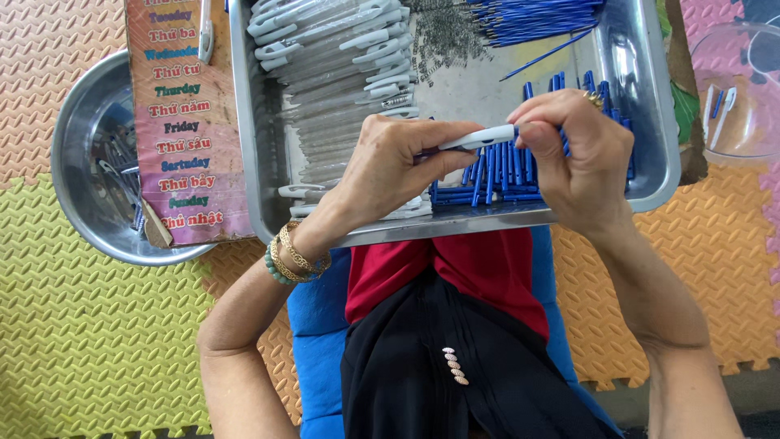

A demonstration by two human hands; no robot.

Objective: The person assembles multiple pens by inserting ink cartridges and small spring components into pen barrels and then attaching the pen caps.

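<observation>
My left hand [390,167] and my right hand [573,154] meet over a steel tray [650,175] and hold one white pen [479,138] between them, the left at its left end, the right pinching its blue right end. In the tray lie several clear pen barrels with white clips [333,65] at the left, blue pen parts [500,175] under my hands, thin blue refills [536,18] at the far right, and a heap of small metal springs [443,36]. My left wrist wears gold and green bracelets; my right hand wears a ring.
A round steel bowl [77,154] with finished pens sits at the left, partly under a printed card [183,122]. A clear plastic bowl [735,89] stands at the right. Foam floor mats [89,325] surround my lap.
</observation>
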